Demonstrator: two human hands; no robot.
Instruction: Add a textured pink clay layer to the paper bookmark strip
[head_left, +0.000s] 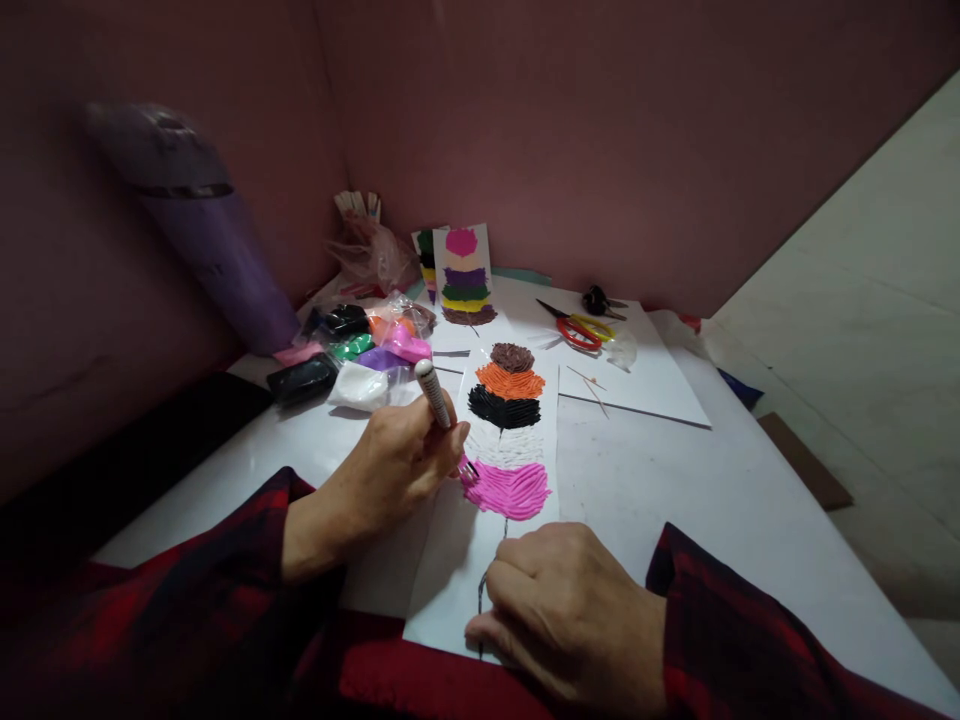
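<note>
My left hand (397,460) is closed around a white marker pen (433,393) with small print on its barrel. The pen's lower end touches the left side of a pink clay band (510,490). This band is ridged with curved lines and sits on a long white paper strip (442,590). Farther up the strip lie white, black (506,408), orange (510,380) and brown (512,356) ridged bands. A drawn dark stem runs down below the pink one. My right hand (570,610) rests on the strip's lower right with fingers curled; its palm side is hidden.
Several bagged clay pieces (375,350) lie at the left. Behind stands a finished-looking striped card (465,285) with another partly hidden. Red-and-yellow scissors (585,330) and thin sticks (589,385) are at the right. A purple bottle-shaped object (217,240) leans by the wall.
</note>
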